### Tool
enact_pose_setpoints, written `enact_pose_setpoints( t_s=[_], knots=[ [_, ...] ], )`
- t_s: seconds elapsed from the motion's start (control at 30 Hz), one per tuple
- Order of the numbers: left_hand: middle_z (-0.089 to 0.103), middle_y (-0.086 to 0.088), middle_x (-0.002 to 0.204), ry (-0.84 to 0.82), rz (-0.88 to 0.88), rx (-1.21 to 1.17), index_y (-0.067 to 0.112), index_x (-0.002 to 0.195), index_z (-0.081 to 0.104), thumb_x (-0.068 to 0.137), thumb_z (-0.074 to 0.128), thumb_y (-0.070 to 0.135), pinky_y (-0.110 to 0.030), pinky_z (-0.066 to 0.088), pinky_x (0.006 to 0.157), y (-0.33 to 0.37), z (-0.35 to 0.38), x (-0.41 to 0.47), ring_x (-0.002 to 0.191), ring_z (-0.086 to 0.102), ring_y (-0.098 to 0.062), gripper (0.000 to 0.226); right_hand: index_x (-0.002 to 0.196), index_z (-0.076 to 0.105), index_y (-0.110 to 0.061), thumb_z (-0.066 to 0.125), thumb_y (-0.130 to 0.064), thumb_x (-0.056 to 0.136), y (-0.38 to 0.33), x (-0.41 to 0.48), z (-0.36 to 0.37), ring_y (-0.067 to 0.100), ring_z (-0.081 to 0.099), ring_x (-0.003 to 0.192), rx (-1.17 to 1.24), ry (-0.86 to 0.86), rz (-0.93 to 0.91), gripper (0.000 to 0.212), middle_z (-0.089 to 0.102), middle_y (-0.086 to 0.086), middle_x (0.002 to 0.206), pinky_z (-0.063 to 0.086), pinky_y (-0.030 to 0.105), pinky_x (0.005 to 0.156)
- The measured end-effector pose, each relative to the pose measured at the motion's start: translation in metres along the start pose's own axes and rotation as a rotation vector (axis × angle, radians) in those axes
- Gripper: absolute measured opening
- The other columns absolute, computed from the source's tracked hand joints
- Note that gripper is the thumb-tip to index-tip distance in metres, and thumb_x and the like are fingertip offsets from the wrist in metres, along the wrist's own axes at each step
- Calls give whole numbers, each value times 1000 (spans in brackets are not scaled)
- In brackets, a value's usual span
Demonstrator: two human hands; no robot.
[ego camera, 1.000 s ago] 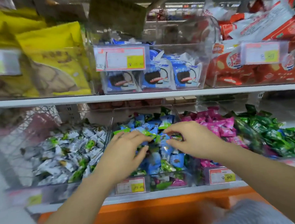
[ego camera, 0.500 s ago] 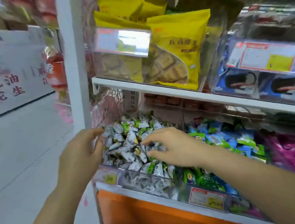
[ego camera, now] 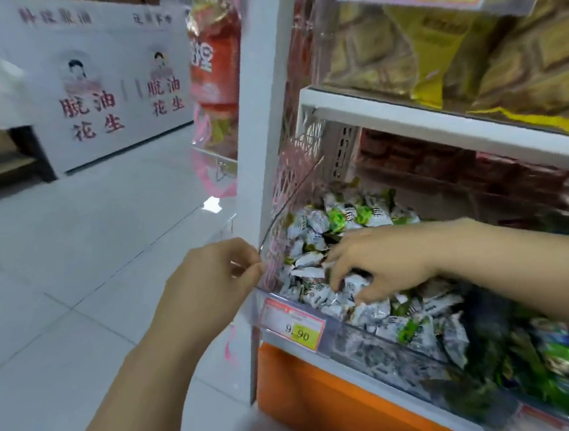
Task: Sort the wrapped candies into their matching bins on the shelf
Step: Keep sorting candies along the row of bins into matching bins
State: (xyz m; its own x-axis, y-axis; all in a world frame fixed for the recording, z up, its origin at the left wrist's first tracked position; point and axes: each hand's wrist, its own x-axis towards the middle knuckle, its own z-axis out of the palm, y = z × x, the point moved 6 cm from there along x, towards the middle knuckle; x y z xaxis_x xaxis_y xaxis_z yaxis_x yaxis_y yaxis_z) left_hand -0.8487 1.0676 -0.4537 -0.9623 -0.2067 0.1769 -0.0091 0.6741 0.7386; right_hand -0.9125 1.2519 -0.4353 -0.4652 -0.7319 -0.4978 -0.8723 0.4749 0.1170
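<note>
The clear bin [ego camera: 373, 343] at the left end of the lower shelf holds a heap of white-and-green wrapped candies [ego camera: 338, 219]. My right hand [ego camera: 387, 263] reaches into this heap from the right, fingers curled down around a white-and-green candy [ego camera: 352, 284]. My left hand [ego camera: 213, 283] is at the bin's left side, with thumb and fingertips pinching the edge of its clear side wall [ego camera: 268, 251]. To the right, blurred, lies the neighbouring bin of green and blue candies [ego camera: 550, 360].
A price tag [ego camera: 294, 324] reading 9.90 hangs on the bin front. A white shelf post [ego camera: 260, 114] stands just left of the bin, above an orange base [ego camera: 327, 404]. Yellow snack bags [ego camera: 451, 49] fill the upper shelf. White boxes [ego camera: 93, 94] and tiled floor [ego camera: 74, 268] lie to the left.
The view swung left. Both hands left the blue-and-green candy bin for the white-and-green one; my right hand went deeper into the heap and my left hand reached the bin's side wall.
</note>
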Motion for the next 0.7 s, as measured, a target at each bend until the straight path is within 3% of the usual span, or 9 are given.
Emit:
enact_pose_setpoints(
  t_s=[0.2, 0.37, 0.47, 0.57, 0.7],
  knots=[
    [69, 14, 79, -22, 27, -4, 32, 69, 58, 85, 65, 33, -36, 52, 77, 4, -1, -1, 78, 64, -6, 17, 125, 55, -36, 64, -37, 86, 26, -20, -2, 6, 40, 115, 43, 137, 39, 39, 52, -18, 120, 34, 25, 99],
    [69, 14, 79, -19, 14, 3, 33, 68, 58, 84, 65, 32, -37, 53, 78, 5, -1, -1, 78, 63, -5, 17, 126, 51, -41, 62, -45, 85, 45, -39, 1, 4, 39, 112, 76, 236, 115, 42, 53, -18, 116, 28, 18, 98],
    [68, 14, 81, -19, 14, 18, 34, 70, 58, 85, 65, 30, -36, 53, 79, 7, 0, -3, 78, 62, -4, 17, 127, 50, -42, 62, -48, 84, 49, -43, 1, 7, 41, 111, 95, 255, 163, 45, 52, -15, 111, 33, 24, 97],
    [68, 15, 80, -21, 20, 26, 33, 72, 59, 86, 64, 29, -36, 53, 78, 8, 0, -4, 77, 62, -4, 15, 129, 51, -38, 65, -48, 82, 58, -48, -4, 10, 48, 111, 147, 278, 231, 50, 50, -10, 121, 38, 28, 96],
    [68, 14, 78, -21, 10, 21, 32, 72, 59, 86, 64, 30, -36, 54, 77, 10, 1, -3, 77, 62, -5, 15, 132, 48, -41, 64, -49, 81, 60, -49, -5, 12, 44, 122, 204, 278, 289, 54, 39, -5, 140, 35, 28, 103]
  ],
)
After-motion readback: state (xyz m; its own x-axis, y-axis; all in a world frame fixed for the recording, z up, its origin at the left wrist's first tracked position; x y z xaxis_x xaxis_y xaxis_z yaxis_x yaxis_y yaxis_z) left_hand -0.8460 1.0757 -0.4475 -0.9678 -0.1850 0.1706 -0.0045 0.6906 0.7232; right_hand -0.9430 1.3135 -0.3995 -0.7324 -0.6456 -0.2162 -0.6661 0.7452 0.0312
